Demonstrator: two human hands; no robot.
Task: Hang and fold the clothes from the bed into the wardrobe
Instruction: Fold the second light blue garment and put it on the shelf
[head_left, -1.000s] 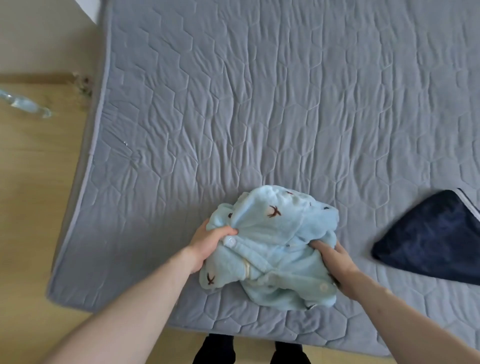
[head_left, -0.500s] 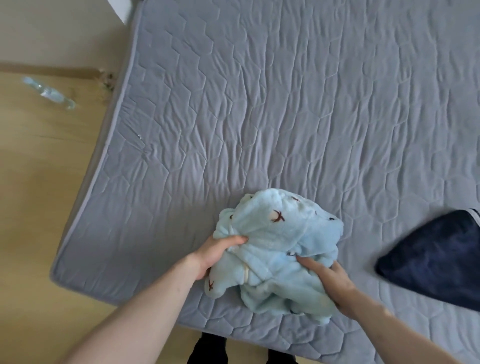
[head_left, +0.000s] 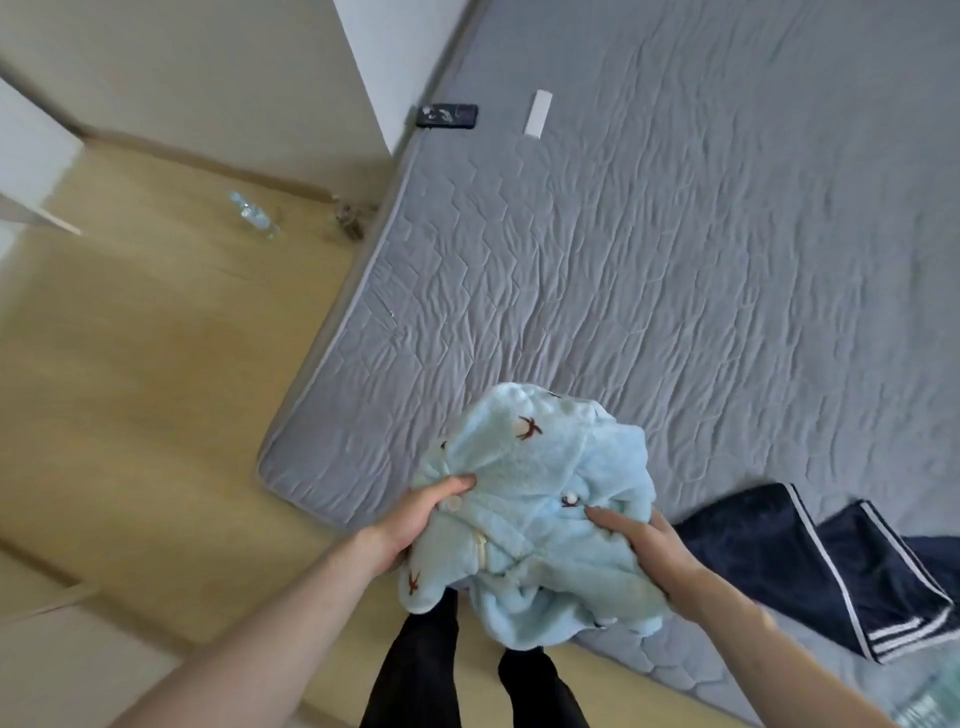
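A bundled light-blue fleece garment (head_left: 540, 499) with small brown marks and white buttons is held up off the grey quilted bed (head_left: 675, 260), over its near edge. My left hand (head_left: 415, 514) grips the garment's left side, thumb on top. My right hand (head_left: 639, 540) holds the right side, fingers curled under the fabric. A navy garment (head_left: 810, 561) with white stripes lies on the bed at the right.
A dark phone (head_left: 447, 116) and a white strip (head_left: 538, 113) lie near the bed's far left corner. A clear plastic bottle (head_left: 253, 214) lies on the wooden floor at the left. White furniture panels stand at the far left. My dark trouser legs show below.
Both hands have lifted the blue garment off the bed and drawn it toward me. The view has swung left, showing more floor and wall.
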